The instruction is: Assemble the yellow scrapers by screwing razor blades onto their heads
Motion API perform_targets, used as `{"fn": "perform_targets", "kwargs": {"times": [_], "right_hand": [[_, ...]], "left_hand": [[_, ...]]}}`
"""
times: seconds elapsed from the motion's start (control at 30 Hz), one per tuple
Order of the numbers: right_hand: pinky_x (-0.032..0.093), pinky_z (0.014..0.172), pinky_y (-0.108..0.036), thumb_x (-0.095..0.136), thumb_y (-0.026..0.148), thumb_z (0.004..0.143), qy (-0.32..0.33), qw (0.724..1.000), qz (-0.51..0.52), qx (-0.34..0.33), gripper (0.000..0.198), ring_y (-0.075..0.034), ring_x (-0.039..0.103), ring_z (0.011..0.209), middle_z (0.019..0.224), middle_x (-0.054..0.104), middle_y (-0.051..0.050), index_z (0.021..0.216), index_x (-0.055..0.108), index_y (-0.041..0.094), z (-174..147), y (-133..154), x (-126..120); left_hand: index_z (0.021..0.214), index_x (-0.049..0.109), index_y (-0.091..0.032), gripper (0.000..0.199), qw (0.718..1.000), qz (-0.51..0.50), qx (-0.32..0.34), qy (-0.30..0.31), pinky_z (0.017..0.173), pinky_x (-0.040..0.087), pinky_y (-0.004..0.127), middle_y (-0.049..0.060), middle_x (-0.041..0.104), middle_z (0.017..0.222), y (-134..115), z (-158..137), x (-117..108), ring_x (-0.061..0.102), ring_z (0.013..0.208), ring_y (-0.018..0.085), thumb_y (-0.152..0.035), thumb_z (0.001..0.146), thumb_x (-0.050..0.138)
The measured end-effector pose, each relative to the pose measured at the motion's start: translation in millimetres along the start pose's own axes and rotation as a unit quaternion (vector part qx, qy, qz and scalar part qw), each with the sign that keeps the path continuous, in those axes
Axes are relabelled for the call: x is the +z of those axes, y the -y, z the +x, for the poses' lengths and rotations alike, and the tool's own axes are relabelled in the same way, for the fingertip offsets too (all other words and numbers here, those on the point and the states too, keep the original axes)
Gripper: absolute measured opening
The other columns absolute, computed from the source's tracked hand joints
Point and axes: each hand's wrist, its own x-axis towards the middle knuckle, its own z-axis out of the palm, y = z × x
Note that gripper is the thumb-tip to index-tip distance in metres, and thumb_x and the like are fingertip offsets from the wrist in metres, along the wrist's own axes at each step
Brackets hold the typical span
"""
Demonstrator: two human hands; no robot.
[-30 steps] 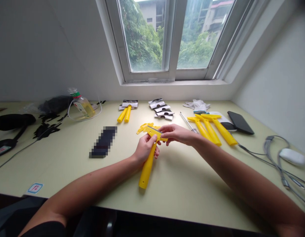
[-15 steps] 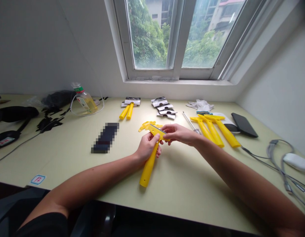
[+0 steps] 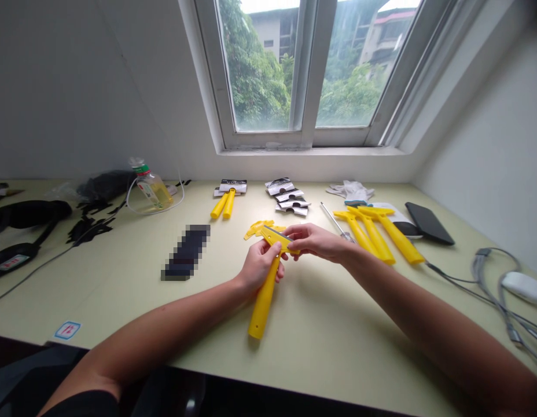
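Running wide under the window (image 3: 309,87), the pale counter (image 3: 359,347) holds all the things. Two bare arms reach in over it from the near side, one from each corner. On the right, three more scrapers (image 3: 374,238) lie in a row, apart from the hands. The yellow scraper (image 3: 264,298) is in the middle, up in both hands. Its long handle points down toward the person and leans a bit to the left, and its head is at the far end. I cannot tell if the handle's end touches the counter

The left hand (image 3: 257,263) is nearer to the handle. Its fingers wrap around the neck, with the thumb pressed flat on the head. The right hand (image 3: 316,240) comes from the other side, and its fingers pinch the right end of the head. So the head sits between the two hands, just left of the right fingers, and it slants down from left to right

Behind the head, just past the left hand, some flat yellow pieces (image 3: 260,227) lie on the counter. Smallest of all, a thin grey strip (image 3: 275,231) runs along the far edge of the head
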Motion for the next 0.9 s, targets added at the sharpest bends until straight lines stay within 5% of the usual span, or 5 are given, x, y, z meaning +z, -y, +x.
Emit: {"fn": "perform_targets", "kwargs": {"times": [0.43,0.6,0.67,0.77,0.9], "right_hand": [[0.049,0.065,-0.026,0.07,0.017,0.071,0.001,1.0,0.006,-0.009,0.028,-0.012,0.061,0.068,0.075,0.067,-0.002,0.098,0.065,0.015,0.2,-0.1,2.0],[0.049,0.065,-0.027,0.073,0.018,0.067,-0.028,1.0,0.011,0.001,0.027,-0.011,0.059,0.064,0.073,0.065,0.0,0.092,0.063,0.015,0.9,-0.3,-1.3],[0.049,0.066,-0.027,0.073,0.018,0.067,-0.035,0.999,0.007,0.002,0.026,-0.011,0.058,0.066,0.074,0.064,0.0,0.091,0.063,0.016,0.0,0.2,-2.1],[0.049,0.067,-0.026,0.073,0.02,0.069,-0.031,1.0,-0.002,-0.004,0.026,-0.011,0.059,0.069,0.08,0.064,-0.001,0.093,0.063,0.016,-2.0,1.7,-2.4],[0.047,0.065,-0.025,0.073,0.025,0.072,-0.024,0.999,-0.013,-0.026,0.03,-0.011,0.057,0.07,0.082,0.064,-0.001,0.098,0.064,0.015,-2.8,2.7,-1.7]], "left_hand": [[0.087,0.051,-0.013,0.032,0.999,0.002,0.026,0.027,0.041,0.041,0.022,0.002,0.059,0.076,2.5,0.6,-0.4,0.054,0.044,0.009,-0.045,0.085,0.056],[0.115,0.047,-0.018,0.047,0.989,0.121,0.076,-0.037,0.058,0.053,0.032,0.009,0.06,0.1,-1.1,6.1,-11.6,0.064,0.069,0.017,-0.048,0.082,0.062],[0.121,0.045,-0.021,0.055,0.936,0.266,0.202,-0.106,0.076,0.054,0.039,0.012,0.056,0.116,-7.7,6.6,-17.2,0.063,0.095,0.023,-0.044,0.077,0.069],[0.112,0.057,-0.022,0.041,0.763,0.508,0.39,-0.086,0.1,0.041,0.051,0.012,0.055,0.125,-20.5,1.4,-19.2,0.049,0.12,0.03,-0.034,0.076,0.073],[0.11,0.062,-0.021,0.027,0.648,0.643,0.409,-0.001,0.103,0.04,0.053,0.01,0.06,0.124,-28.8,-7.6,-11.0,0.047,0.123,0.032,-0.028,0.084,0.063]]}}
